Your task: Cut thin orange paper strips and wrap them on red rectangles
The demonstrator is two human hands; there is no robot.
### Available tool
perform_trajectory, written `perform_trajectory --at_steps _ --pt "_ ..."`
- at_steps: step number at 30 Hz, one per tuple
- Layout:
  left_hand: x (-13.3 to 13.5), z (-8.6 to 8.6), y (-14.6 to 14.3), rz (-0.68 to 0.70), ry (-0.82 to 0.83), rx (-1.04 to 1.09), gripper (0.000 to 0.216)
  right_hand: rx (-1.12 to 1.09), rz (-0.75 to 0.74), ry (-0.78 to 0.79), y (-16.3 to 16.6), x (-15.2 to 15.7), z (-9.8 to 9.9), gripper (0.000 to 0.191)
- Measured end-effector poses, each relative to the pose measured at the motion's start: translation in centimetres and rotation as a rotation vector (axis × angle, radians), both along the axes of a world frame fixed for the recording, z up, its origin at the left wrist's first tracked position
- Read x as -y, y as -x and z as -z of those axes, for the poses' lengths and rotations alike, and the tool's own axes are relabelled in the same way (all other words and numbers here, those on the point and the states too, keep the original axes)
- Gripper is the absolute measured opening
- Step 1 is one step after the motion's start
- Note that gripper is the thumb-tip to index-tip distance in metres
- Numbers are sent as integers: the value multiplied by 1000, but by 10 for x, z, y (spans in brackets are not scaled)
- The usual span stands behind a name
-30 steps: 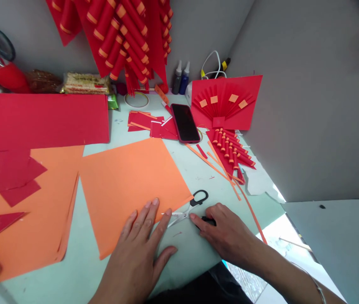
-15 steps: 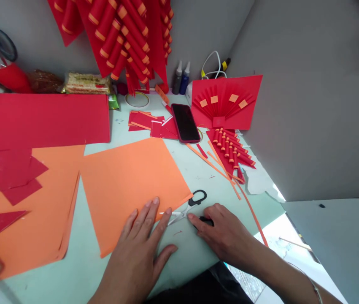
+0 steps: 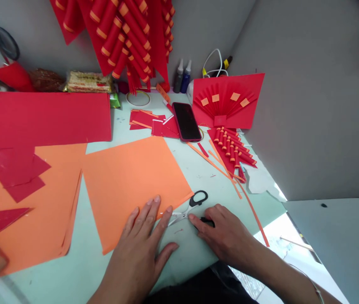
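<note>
One orange sheet [image 3: 135, 173] in work, flat on the table [image 3: 192, 253] right ahead of you, near edge creased or lifted slightly. One pair of scissors [image 3: 184, 215] at that edge, blades parted; whether a blade runs under the paper, I can't tell.

Your left hand [image 3: 139, 245]: laid flat over the near edge, fingers a little spread, pressing, gripping nothing; index tip right at the blades. Your right hand [image 3: 219, 228]: closed around the lower handle, far fingers hidden; upper loop free of it.

Step, by my reading: lining up or starting a cut. Next move likely calls for a steady sheet and that index fingertip drawn clear.

Farther out: one phone [image 3: 186, 121]; one small firecracker piece [image 3: 233, 150], rolls overlapping, uncounted; one red fan panel [image 3: 228, 101], four orange squares on it; two squeeze bottles [image 3: 178, 78]. Left: one orange stack [image 3: 48, 215], sheets not countable. Above: hanging firecrackers [image 3: 119, 38], cut off by the frame.
</note>
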State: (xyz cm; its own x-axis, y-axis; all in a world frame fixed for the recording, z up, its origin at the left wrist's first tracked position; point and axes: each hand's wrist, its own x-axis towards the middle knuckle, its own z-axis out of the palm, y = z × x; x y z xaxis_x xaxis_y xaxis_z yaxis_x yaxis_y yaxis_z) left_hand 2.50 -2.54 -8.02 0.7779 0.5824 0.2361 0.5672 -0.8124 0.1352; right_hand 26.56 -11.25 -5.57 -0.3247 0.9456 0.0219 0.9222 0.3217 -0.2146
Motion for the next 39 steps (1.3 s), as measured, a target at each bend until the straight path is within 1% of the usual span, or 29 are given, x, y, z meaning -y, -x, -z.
perform_trajectory --at_steps 8,14,18,20,25,32,39 --pt "0 1 1 -2 11 -11 61 0 0 15 3 2 0 39" --pt "0 -2 1 15 20 -6 61 -12 12 -22 6 1 4 38" --pt "-2 -7 11 6 17 22 66 -27 19 -22 6 2 4 37" --pt "-2 -8 19 25 -3 12 69 -24 15 -5 6 2 2 38" --pt "-2 -2 32 95 -61 -31 71 -5 12 12 7 1 -1 39" --pt "-2 5 29 90 -92 -41 68 7 13 -22 9 0 1 39" --pt "-1 6 28 80 -92 -42 67 16 9 9 11 0 1 39"
